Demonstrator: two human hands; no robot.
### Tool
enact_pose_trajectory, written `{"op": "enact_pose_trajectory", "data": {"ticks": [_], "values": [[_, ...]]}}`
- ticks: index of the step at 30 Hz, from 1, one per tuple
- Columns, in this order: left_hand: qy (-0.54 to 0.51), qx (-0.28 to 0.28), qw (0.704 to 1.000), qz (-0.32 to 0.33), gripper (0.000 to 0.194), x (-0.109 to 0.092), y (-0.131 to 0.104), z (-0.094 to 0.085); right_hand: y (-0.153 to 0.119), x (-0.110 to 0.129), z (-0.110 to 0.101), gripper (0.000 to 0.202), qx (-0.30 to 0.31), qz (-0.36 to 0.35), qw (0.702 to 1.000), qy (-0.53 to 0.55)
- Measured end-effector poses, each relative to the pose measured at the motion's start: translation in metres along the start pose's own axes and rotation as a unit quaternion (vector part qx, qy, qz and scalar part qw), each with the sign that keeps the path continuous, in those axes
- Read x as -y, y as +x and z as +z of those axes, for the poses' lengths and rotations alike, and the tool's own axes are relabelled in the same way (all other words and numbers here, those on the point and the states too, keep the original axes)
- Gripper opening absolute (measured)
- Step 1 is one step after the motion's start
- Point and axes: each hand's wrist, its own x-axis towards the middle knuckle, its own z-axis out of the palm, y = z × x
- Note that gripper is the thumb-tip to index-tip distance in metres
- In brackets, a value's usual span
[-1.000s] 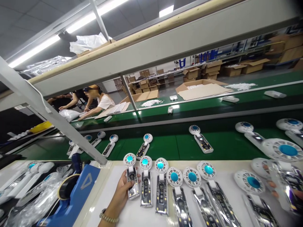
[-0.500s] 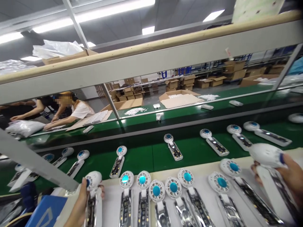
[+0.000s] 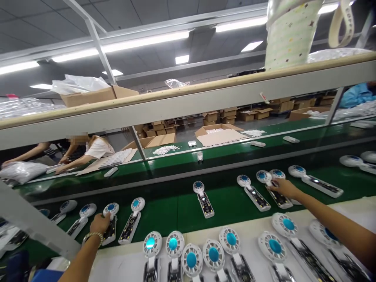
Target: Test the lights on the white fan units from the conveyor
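Hands, the left hand and the right hand, now reach well apart over the green belt, where half a second ago I saw each holding a fan short of it. Left touches one fan on the belt, right another fan; I cannot tell how firmly. More fans lie before the belt, a slanted post blocks its left end, and a carton sits beyond it.

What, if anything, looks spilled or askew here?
Two heaps of small white pieces on the far green bench look spilled: loose, uncontained, ragged at the edges. Possibly deliberate piles. The fans on the near belt lie at mixed angles, but no damage is plain to see.
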Motion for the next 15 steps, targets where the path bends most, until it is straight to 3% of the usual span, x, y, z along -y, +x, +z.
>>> {"op": "enact_pose_trajectory", "data": {"ticks": [3,5,7,11,13,15], "values": [[-0.020,0.006,0.999,0.048,0.019,-0.033,-0.019,0.009,0.006,0.013,0.004,0.019,0.010,-0.027,0.999,-0.020],[-0.053,0.079,0.990,0.107,0.021,-0.064,-0.039,0.027,0.006,0.030,0.011,0.018,0.033,-0.029,0.999,-0.022],[-0.077,0.180,0.973,0.119,0.024,-0.097,-0.068,0.055,0.001,0.049,0.027,0.014,0.085,-0.010,0.996,-0.017],[-0.090,0.396,0.912,0.060,0.035,-0.149,-0.137,0.125,-0.020,0.084,0.069,0.021,0.190,0.065,0.979,0.021],[-0.087,0.444,0.892,0.024,0.031,-0.165,-0.164,0.153,-0.032,0.097,0.082,0.017,0.212,0.090,0.971,0.066],[-0.103,0.459,0.883,0.003,0.021,-0.174,-0.179,0.168,-0.044,0.109,0.084,0.015,0.231,0.104,0.959,0.130]]}}
